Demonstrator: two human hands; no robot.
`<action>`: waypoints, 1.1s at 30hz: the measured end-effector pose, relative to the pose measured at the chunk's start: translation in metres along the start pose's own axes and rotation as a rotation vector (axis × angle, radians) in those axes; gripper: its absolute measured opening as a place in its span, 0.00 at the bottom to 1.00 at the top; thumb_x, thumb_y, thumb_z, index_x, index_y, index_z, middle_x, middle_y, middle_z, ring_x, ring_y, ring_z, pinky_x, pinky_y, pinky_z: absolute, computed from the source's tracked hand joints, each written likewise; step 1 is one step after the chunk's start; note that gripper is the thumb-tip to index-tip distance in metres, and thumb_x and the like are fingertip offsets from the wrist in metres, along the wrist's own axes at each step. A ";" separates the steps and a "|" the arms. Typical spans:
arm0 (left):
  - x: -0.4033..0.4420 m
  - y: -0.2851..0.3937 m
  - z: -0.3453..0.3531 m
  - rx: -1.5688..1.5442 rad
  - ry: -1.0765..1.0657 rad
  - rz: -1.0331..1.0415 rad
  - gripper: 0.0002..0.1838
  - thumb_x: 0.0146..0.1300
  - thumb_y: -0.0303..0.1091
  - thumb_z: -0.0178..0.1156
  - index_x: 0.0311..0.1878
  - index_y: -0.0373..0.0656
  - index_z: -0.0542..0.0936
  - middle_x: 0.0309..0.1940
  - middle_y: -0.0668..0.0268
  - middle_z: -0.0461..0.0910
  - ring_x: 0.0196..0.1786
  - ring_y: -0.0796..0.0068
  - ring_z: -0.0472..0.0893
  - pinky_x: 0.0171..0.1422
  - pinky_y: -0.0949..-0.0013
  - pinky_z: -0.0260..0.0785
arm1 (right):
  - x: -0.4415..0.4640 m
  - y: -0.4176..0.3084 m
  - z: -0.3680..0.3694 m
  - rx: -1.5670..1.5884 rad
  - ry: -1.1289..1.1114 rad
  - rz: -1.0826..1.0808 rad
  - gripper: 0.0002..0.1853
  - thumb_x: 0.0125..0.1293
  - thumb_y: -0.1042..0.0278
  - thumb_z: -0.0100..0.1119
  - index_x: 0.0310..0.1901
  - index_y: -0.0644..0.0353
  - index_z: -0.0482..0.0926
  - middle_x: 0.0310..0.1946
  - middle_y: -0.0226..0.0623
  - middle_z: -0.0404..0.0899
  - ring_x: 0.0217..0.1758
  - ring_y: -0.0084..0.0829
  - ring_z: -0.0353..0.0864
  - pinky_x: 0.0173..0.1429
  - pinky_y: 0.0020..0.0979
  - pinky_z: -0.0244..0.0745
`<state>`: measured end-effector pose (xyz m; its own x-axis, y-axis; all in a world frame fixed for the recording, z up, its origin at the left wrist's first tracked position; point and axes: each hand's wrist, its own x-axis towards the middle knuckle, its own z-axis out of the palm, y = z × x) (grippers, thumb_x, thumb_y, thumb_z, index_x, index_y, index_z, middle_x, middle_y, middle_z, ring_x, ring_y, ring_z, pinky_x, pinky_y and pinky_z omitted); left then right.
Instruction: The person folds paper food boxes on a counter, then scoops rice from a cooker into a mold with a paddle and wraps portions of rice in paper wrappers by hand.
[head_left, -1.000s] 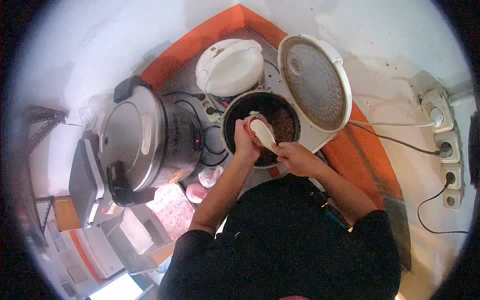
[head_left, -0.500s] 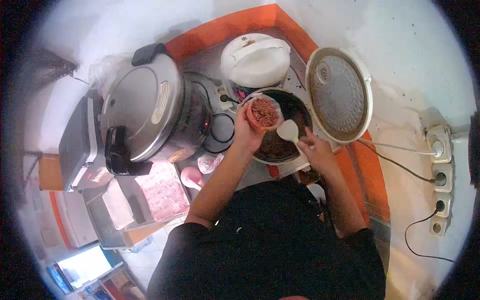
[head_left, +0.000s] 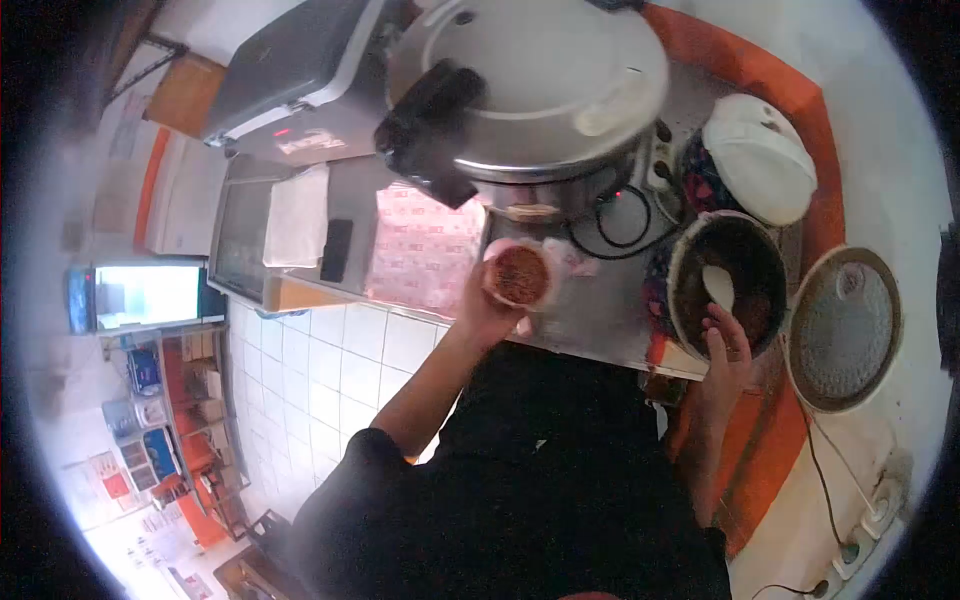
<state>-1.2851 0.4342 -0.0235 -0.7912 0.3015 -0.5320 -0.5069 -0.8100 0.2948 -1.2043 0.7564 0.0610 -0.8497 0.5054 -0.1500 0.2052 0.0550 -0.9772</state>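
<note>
Head view, left hand: The left hand (head_left: 485, 312) held a small round reddish cup with a pale rim (head_left: 548, 278), its fingers clamped around the side.
Cup: It stood over the near part of the grey metal table (head_left: 610, 312), well apart from the pot; crumbly reddish-brown food (head_left: 519, 275) filled its mouth.
Right hand: The right hand (head_left: 728, 358) reached over the near rim of a round, dark-lined cooker pot (head_left: 735, 238). Its fingers lay beside a white plastic spatula (head_left: 718, 287); whether they gripped the handle could not be told.
Spatula: Its pale blade showed within the pot's mouth.
Around the hands: A round lid with a stained grey inner face (head_left: 845, 330) stood open at the pot's right. A large steel cooker with black handles (head_left: 545, 70) rose beyond the cup, and pink-and-white printed paper (head_left: 425, 245) lay to the cup's left.
Step in hand: Judging by the full cup, the scooping looked done for that portion.
Next move: It would call for a level cup and a steady left grip.
</note>
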 end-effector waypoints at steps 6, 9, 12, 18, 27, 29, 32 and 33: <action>0.018 0.128 -0.143 0.512 0.160 0.514 0.24 0.66 0.48 0.54 0.61 0.44 0.74 0.64 0.60 0.71 0.62 0.57 0.74 0.67 0.52 0.67 | -0.022 -0.009 0.117 -0.160 -0.218 -0.027 0.12 0.66 0.75 0.56 0.50 0.62 0.81 0.49 0.38 0.81 0.52 0.31 0.80 0.58 0.32 0.74; 0.026 0.173 -0.153 1.219 0.201 0.747 0.28 0.59 0.38 0.62 0.63 0.43 0.72 0.67 0.56 0.67 0.66 0.51 0.70 0.71 0.53 0.63 | -0.036 -0.003 0.195 -0.216 -0.338 -0.135 0.11 0.65 0.71 0.60 0.48 0.61 0.82 0.48 0.36 0.82 0.50 0.30 0.81 0.55 0.32 0.75; 0.045 0.212 -0.185 1.922 -0.036 0.887 0.39 0.50 0.30 0.69 0.68 0.45 0.68 0.70 0.52 0.64 0.71 0.47 0.64 0.75 0.53 0.57 | -0.043 0.034 0.288 -0.309 -0.459 -0.204 0.13 0.64 0.72 0.59 0.50 0.63 0.80 0.43 0.38 0.82 0.44 0.28 0.81 0.48 0.29 0.76; 0.049 0.279 -0.237 2.223 -0.137 0.750 0.43 0.52 0.30 0.65 0.74 0.44 0.60 0.74 0.58 0.59 0.75 0.54 0.58 0.77 0.52 0.51 | -0.080 0.004 0.462 -0.808 -0.566 -0.545 0.21 0.55 0.62 0.69 0.51 0.58 0.78 0.46 0.44 0.76 0.47 0.44 0.80 0.45 0.40 0.79; 0.033 0.286 -0.219 2.478 -0.181 0.713 0.41 0.56 0.39 0.58 0.73 0.38 0.59 0.74 0.59 0.58 0.77 0.59 0.57 0.80 0.51 0.44 | -0.085 -0.020 0.492 -0.889 -0.863 -0.371 0.23 0.51 0.58 0.70 0.49 0.53 0.77 0.48 0.41 0.72 0.50 0.50 0.75 0.55 0.48 0.74; 0.021 0.289 -0.199 2.503 -0.139 0.595 0.38 0.57 0.36 0.56 0.73 0.37 0.60 0.73 0.58 0.61 0.75 0.58 0.60 0.79 0.51 0.45 | -0.082 0.025 0.500 -0.963 -0.834 -0.402 0.24 0.50 0.58 0.71 0.50 0.53 0.77 0.48 0.41 0.71 0.51 0.51 0.74 0.56 0.48 0.73; 0.056 0.286 -0.222 2.619 -0.114 0.739 0.34 0.61 0.31 0.53 0.72 0.37 0.61 0.71 0.56 0.64 0.74 0.56 0.62 0.79 0.51 0.48 | -0.083 0.027 0.512 -1.089 -0.784 -0.252 0.28 0.47 0.58 0.72 0.52 0.52 0.77 0.51 0.42 0.69 0.55 0.51 0.71 0.57 0.48 0.73; 0.061 0.287 -0.215 2.611 -0.115 0.748 0.34 0.61 0.31 0.53 0.72 0.37 0.61 0.71 0.56 0.64 0.74 0.56 0.62 0.79 0.51 0.48 | -0.080 0.023 0.514 -1.112 -0.784 -0.183 0.29 0.46 0.58 0.73 0.52 0.52 0.77 0.52 0.42 0.68 0.56 0.51 0.70 0.57 0.48 0.73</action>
<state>-1.4056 0.1120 -0.1422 -0.8708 0.4908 -0.0278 0.4838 0.8656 0.1293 -1.3807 0.2746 -0.0264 -0.8795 -0.1775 -0.4415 0.0237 0.9103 -0.4132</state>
